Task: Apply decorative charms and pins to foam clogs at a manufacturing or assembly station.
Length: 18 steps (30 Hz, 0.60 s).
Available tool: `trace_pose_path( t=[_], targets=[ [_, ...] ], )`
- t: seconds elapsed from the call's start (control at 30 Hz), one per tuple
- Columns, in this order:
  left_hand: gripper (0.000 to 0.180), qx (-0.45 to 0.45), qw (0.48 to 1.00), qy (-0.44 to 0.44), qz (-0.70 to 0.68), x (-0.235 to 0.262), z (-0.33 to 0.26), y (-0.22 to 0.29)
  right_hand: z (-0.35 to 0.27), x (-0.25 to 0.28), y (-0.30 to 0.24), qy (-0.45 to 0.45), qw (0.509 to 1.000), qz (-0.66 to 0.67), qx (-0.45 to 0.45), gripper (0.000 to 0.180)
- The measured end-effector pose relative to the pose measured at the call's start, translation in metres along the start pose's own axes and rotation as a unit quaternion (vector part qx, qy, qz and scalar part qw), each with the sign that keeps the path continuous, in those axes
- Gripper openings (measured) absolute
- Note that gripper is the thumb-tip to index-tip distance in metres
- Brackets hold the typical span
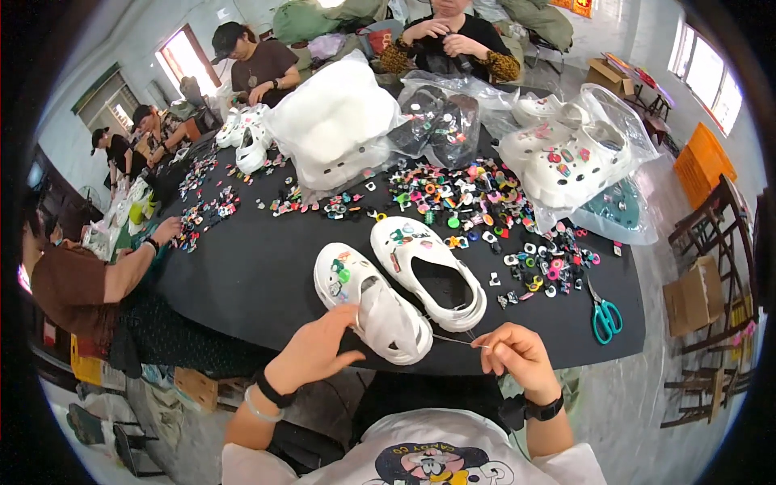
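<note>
Black tabletop (242, 291) is stretching under heaped charms (461, 194), and from afar I'm watching the left white clog (356, 283) sitting by the table's near edge. My right hand (509, 356) is pinching a thin strand (454, 340) reaching toward its heel; my left hand (319, 343) is resting, loosely spread, against its side. Strand handling is seemingly underway, calling for steady tension next. Charms are dotting its toe; pale wrapping is filling its opening.

White cartoon-print shirt (440, 457), black band (273, 391) and pale bracelet (260, 407) left, black watch (545, 408) right.
</note>
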<state>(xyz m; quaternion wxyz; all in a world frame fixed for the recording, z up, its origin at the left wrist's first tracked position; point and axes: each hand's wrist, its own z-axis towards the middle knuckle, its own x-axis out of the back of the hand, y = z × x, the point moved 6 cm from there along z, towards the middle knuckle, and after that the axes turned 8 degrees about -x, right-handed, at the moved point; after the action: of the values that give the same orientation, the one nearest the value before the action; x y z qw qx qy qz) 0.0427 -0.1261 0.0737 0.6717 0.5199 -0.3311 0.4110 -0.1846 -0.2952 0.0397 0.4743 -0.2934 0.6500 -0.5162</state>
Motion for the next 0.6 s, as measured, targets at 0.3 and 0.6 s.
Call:
trace_pose_path(
  t=[0.3,0.6],
  targets=[
    [0.043,-0.012,0.988,0.061,0.140,-0.032,0.012,0.039,-0.009,-0.019,0.016,-0.015,0.998,-0.056,0.022,0.013],
    [0.039,0.042,0.983,0.087,0.154,-0.022,0.018,0.057,-0.018,-0.035,-0.021,0.073,0.884,-0.390,0.246,0.017]
  ],
)
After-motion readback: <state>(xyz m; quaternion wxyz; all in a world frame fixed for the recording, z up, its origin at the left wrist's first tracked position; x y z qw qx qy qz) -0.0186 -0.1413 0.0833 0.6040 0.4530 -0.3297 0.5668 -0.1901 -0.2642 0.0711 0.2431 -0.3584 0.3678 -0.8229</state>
